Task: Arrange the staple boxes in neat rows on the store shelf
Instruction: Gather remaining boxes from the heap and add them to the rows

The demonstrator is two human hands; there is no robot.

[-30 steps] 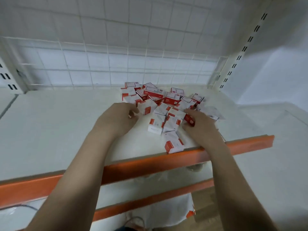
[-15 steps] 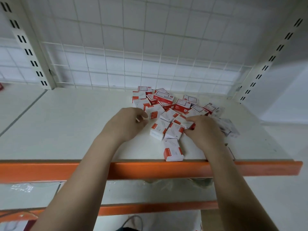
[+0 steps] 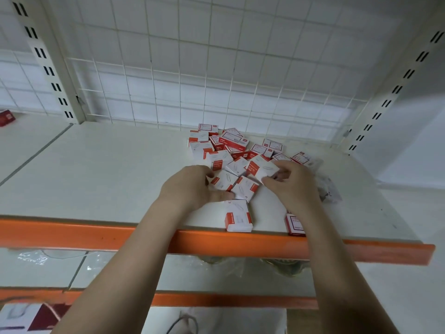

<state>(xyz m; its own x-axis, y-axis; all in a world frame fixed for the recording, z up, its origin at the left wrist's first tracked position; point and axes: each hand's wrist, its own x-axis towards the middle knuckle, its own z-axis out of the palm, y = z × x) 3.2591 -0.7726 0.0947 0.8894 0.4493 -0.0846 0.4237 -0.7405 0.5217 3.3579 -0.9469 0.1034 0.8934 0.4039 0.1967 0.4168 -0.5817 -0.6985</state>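
The sorting is only beginning: the staple boxes (image 3: pixel 237 153) are lying in a loose heap on the shelf (image 3: pixel 101 169), just beyond both hands, with no row formed yet. The right hand (image 3: pixel 292 183) is pinching a lifted box (image 3: pixel 262 168) by its near edge. The left hand (image 3: pixel 190 186) is curling around a box (image 3: pixel 222 180) at the heap's near side. Next, each held box probably needs squaring against the orange shelf lip (image 3: pixel 96 235) below the wrists.

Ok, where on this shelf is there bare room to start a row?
Bare shelf runs left of the left hand, back to the wire grid. Crowded: the box pile mid-right, plus plastic wrap beyond the right hand.
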